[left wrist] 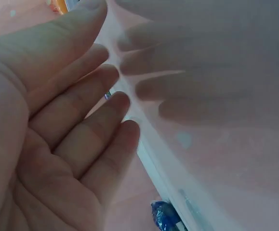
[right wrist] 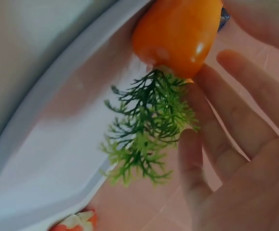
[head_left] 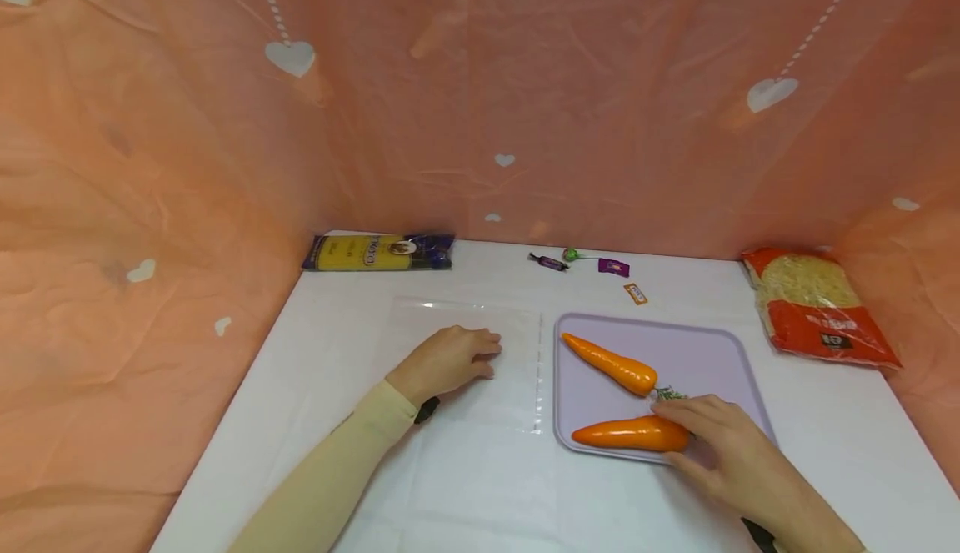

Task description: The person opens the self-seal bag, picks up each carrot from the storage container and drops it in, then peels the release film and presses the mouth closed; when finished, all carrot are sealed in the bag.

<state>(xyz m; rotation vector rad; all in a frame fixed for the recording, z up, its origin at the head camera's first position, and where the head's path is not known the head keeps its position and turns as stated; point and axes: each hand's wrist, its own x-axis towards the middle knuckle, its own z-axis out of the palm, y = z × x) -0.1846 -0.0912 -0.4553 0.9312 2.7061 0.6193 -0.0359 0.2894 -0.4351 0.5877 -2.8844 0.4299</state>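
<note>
Above a clear plastic zip bag (head_left: 517,369) laid on the white table, my left hand (head_left: 453,359) hovers with fingers loosely extended and nothing in them. The left wrist view shows its palm and spread fingers beside their blurred reflection or shadow. My right hand (head_left: 720,444) is at the thick end of the nearer orange carrot (head_left: 630,434), thumb on the near side and fingers on the far side. Fingertips come right up to the carrot near its green leafy top (right wrist: 149,125). A second carrot (head_left: 611,364) lies farther back on the lilac tray (head_left: 690,344).
A spaghetti pack (head_left: 360,253) lies at the back left, and a red pasta bag (head_left: 817,311) at the right. Between them are a dark wrapped candy (head_left: 548,262), a green lollipop (head_left: 571,254), a purple candy (head_left: 614,267) and a small orange-and-white packet (head_left: 636,294). Orange cloth (head_left: 487,103) surrounds the table.
</note>
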